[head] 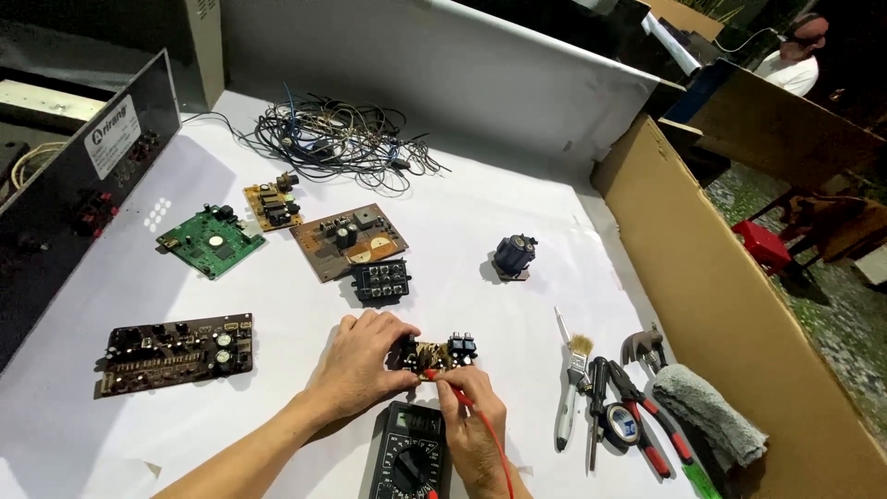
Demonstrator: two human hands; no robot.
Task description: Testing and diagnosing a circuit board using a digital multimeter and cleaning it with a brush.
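My left hand (358, 362) presses down on a small circuit board (434, 353), fingers closed over its left end, on the white table (517, 203). My right hand (471, 411) pinches a red probe (446, 386) to the board's near edge, just above the black multimeter (411, 453). Pliers (637, 407) and a brush (571, 379) lie to the right.

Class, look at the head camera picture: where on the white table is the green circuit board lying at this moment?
The green circuit board lies on the left side of the white table, beside the small yellow-brown board and above the long dark board.
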